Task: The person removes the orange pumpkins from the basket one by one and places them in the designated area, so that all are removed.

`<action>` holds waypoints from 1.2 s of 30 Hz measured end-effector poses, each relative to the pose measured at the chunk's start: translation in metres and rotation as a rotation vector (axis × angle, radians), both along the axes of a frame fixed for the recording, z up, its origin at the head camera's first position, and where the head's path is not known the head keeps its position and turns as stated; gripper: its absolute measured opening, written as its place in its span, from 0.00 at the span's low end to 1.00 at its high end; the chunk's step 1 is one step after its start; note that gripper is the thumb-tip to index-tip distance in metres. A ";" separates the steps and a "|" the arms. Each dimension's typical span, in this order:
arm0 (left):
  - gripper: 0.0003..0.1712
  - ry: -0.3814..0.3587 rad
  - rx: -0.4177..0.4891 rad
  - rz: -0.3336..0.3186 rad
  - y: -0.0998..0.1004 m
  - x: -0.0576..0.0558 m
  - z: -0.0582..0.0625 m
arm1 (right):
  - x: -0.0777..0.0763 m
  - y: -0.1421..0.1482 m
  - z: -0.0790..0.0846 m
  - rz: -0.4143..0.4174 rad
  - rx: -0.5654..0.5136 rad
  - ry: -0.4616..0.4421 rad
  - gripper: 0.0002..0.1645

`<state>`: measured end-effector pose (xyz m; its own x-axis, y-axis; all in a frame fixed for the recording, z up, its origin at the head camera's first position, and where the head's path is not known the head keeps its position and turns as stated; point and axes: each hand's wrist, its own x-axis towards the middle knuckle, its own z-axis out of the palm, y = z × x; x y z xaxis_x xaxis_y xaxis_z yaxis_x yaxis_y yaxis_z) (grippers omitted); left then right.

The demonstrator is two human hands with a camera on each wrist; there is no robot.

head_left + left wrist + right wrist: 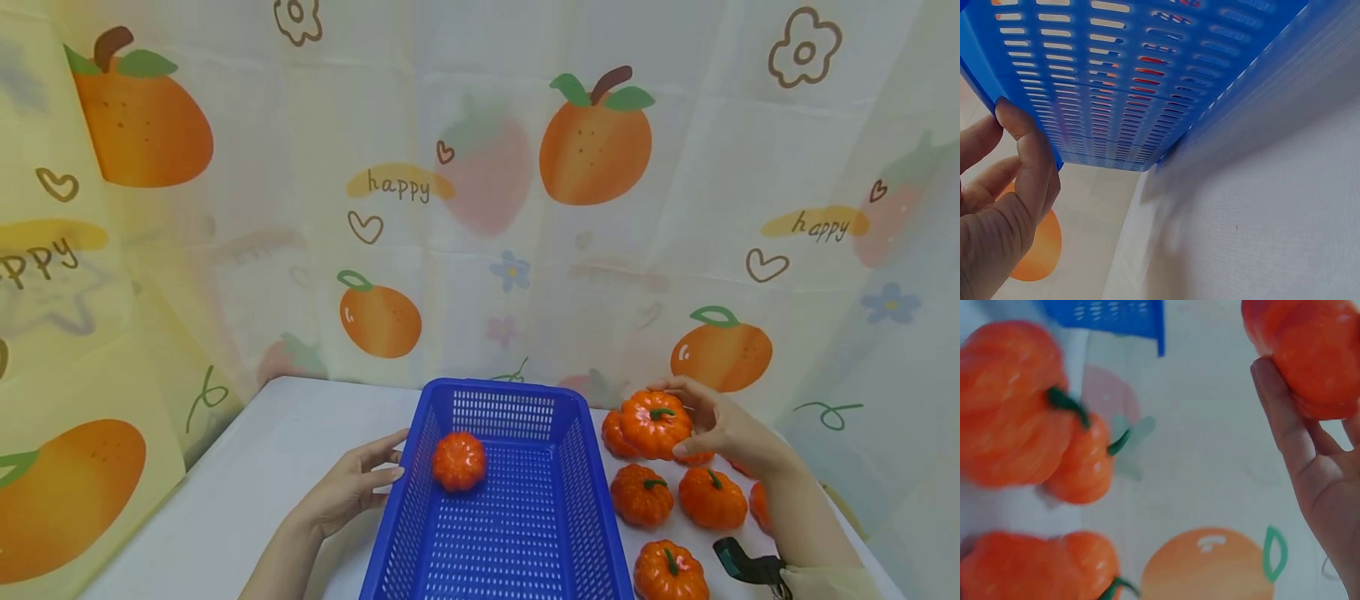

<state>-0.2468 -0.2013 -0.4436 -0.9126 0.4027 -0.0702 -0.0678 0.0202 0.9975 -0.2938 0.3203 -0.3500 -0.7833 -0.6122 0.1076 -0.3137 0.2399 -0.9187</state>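
Observation:
A blue plastic basket [510, 521] with slotted walls stands on the table, one orange toy pumpkin [459, 461] lying inside near its left wall. My left hand [348, 487] is at the basket's left side, its loosely bent fingers touching the rim; the left wrist view shows the fingertips [1005, 109] against the rim's edge. To the right of the basket, my right hand [720, 425] holds another orange pumpkin [651, 427] with a green stem, raised above the others. The right wrist view shows this held pumpkin [1316, 359] between thumb and fingers, partly cut off.
Several more pumpkins, such as this one [712, 498] and a nearer one [670, 571], lie on the white table [300, 417] right of the basket. A fruit-printed curtain [480, 317] hangs behind. A black strap-like device [742, 562] is at the right wrist.

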 end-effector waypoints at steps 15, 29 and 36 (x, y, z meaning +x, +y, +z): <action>0.41 -0.012 -0.004 0.019 0.003 0.001 0.000 | 0.031 0.071 -0.049 0.007 -0.012 -0.052 0.42; 0.42 -0.017 -0.008 0.032 0.002 0.002 0.001 | 0.037 0.110 -0.083 0.374 -0.183 -0.387 0.40; 0.41 -0.012 -0.013 0.035 0.002 0.002 0.002 | 0.041 0.126 -0.101 0.371 -0.115 -0.512 0.38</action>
<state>-0.2450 -0.1991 -0.4412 -0.9252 0.3695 -0.0867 -0.0811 0.0307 0.9962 -0.2531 0.4462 -0.4512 -0.4914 -0.8591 -0.1430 0.1286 0.0909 -0.9875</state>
